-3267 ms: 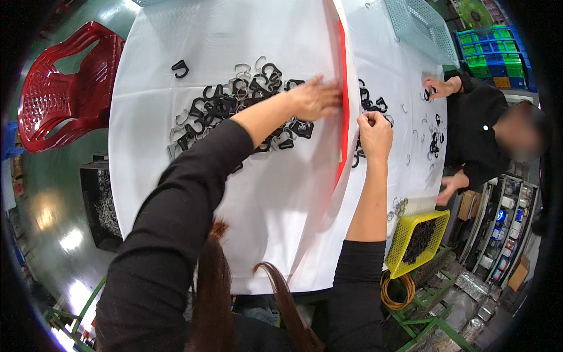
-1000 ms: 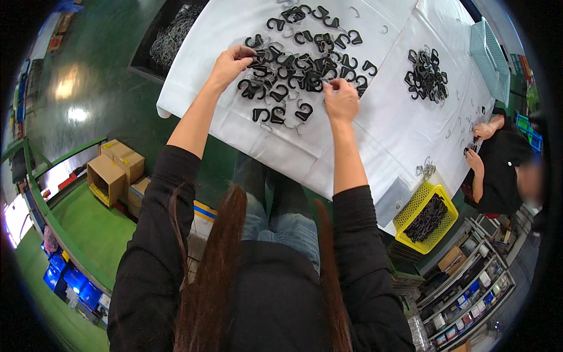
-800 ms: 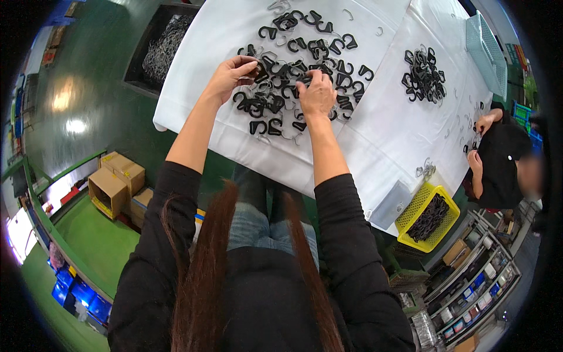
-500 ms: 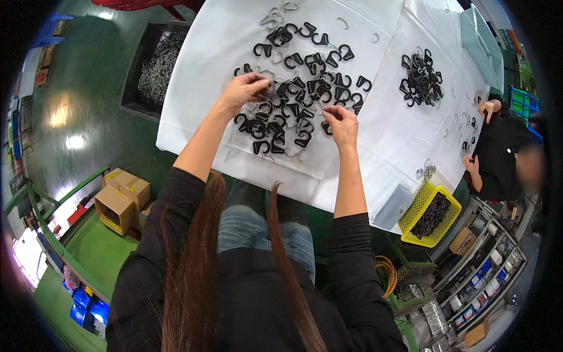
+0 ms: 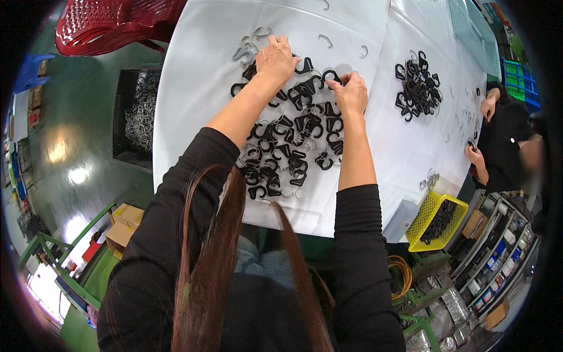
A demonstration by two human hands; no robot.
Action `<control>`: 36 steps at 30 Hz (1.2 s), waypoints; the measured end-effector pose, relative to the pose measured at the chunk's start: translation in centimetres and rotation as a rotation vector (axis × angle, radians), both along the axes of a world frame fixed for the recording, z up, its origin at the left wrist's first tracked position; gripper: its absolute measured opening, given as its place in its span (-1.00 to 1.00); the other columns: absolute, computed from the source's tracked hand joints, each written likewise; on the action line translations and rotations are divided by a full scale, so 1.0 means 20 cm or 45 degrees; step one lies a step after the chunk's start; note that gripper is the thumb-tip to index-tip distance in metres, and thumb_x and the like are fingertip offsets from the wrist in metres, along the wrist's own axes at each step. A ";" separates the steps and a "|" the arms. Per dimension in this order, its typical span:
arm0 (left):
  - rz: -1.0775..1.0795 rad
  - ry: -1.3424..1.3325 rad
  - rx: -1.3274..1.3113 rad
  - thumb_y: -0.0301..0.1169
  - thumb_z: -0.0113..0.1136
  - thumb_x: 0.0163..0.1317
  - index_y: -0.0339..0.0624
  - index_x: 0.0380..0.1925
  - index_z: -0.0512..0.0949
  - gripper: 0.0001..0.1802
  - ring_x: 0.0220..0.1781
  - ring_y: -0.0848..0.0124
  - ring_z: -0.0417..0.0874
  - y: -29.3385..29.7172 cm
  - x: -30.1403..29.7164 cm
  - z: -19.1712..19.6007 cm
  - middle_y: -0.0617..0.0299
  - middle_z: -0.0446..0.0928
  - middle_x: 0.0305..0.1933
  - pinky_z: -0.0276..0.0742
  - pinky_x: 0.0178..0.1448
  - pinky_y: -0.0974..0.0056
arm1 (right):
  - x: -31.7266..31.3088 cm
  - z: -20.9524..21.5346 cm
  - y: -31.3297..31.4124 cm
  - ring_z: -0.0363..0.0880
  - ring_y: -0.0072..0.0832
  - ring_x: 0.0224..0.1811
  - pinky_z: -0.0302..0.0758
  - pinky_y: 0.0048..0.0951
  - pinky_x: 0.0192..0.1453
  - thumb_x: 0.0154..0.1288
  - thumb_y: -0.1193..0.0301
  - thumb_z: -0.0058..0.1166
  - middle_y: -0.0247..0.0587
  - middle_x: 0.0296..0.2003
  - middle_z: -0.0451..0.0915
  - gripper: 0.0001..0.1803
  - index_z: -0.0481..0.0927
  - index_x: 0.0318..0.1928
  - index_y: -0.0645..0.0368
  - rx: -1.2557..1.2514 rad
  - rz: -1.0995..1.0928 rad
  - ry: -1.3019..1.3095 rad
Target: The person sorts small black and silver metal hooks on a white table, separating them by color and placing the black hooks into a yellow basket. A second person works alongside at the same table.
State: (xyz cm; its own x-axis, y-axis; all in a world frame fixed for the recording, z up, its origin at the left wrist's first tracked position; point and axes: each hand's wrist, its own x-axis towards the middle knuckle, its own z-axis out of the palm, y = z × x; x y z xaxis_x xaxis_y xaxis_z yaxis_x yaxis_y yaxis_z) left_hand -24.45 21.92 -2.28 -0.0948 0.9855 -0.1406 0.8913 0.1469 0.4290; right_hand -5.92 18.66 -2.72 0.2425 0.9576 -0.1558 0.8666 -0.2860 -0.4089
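Note:
My left hand (image 5: 275, 60) reaches over the far left part of a pile of black plastic hooks (image 5: 308, 124). Its fingers point down and the thumb stands apart; the hooks beneath it are partly covered. At the far right side of the pile, my right hand (image 5: 350, 92) has its thumb and fingers curled at a black hook (image 5: 330, 77). Thin bent metal wire clips lie among the hooks, and a few bare metal clips (image 5: 241, 54) sit beside my left hand.
On the white-covered table (image 5: 193, 105) a second hook pile (image 5: 418, 88) lies to the right. A yellow basket (image 5: 415, 233) of black pieces stands near a co-worker (image 5: 509, 146). A pale blue basket (image 5: 476, 38), a dark crate of metal clips (image 5: 121, 132) and a red chair (image 5: 111, 26) surround it.
I have leaned forward over the table. Both hands have moved farther away, from the pile's middle and right edge to its far side.

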 end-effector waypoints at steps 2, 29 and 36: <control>-0.056 -0.031 -0.084 -0.14 0.29 0.06 -0.19 -0.21 0.47 -0.58 -0.09 0.02 0.56 0.00 0.00 0.00 -0.01 0.48 -0.14 0.47 -0.04 0.04 | 0.06 0.02 -0.03 0.58 -0.36 -0.34 0.49 -0.38 -0.18 -0.03 0.22 0.34 -0.19 -0.36 0.62 -0.54 0.52 -0.18 0.24 -0.082 -0.056 0.509; 0.242 -0.205 0.146 -0.22 0.37 -0.05 -0.18 -0.20 0.51 -0.56 -0.14 0.11 0.58 -0.24 -0.31 0.02 0.04 0.54 -0.15 0.48 -0.09 0.14 | -0.26 0.16 0.16 0.61 -0.48 -0.25 0.55 -0.42 -0.22 -0.09 0.27 0.42 -0.18 -0.29 0.62 -0.50 0.52 -0.15 0.20 -0.533 -0.080 0.847; 0.178 -1.121 -0.322 -0.28 0.26 0.10 -0.15 -0.21 0.55 -0.72 -0.29 0.31 0.60 -0.29 -0.51 0.11 0.22 0.58 -0.36 0.54 -0.15 0.21 | -0.43 0.11 0.15 0.58 -0.22 -0.06 0.49 -0.23 -0.03 -0.17 0.19 0.43 -0.14 -0.14 0.62 -0.51 0.60 -0.20 0.14 -0.368 0.158 -0.111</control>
State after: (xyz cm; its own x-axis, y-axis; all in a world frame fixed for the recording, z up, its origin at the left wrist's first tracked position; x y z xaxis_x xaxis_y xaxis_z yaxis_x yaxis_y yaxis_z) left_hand -34.61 16.08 -0.02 0.0325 0.9035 -0.4274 0.2259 0.4099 0.8837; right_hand -14.58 21.72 -0.61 0.1509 0.8999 -0.4092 0.9303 -0.2693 -0.2491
